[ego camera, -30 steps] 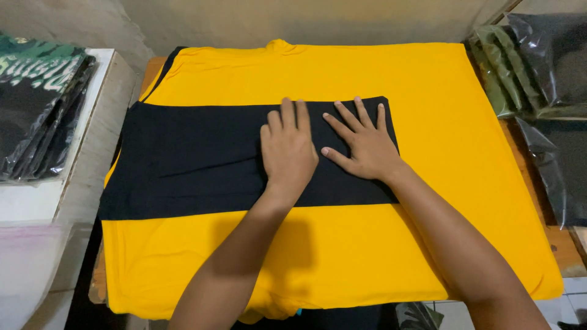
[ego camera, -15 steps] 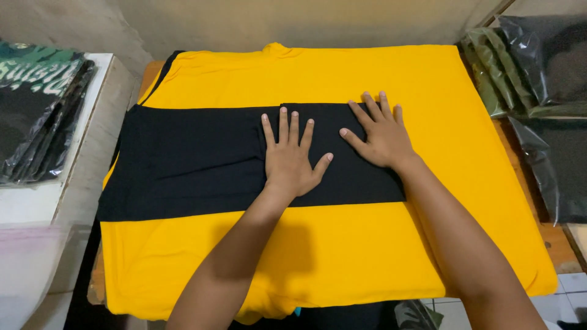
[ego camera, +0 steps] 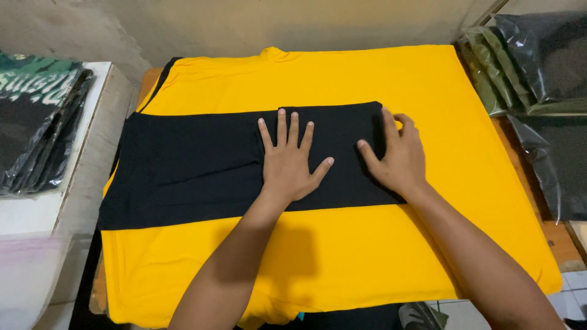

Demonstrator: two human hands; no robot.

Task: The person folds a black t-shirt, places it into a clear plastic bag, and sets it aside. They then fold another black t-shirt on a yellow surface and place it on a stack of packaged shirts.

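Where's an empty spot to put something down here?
Bare yellow cloth lies below the black folded cloth, and another strip above it, up to the wall. The middle is crowded: left hand and right hand press there. Bagged clothes fill the right side.

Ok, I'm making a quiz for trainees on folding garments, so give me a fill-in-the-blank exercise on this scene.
1. The left hand lies flat, fingers spread, on the ____ folded cloth.
2. That dark cloth lies on top of a ____ garment.
3. The right hand sits at the dark cloth's ____ end.
4. The bagged garments at the picture's left lie on a ____ surface.

Missing words: black; yellow; right; white
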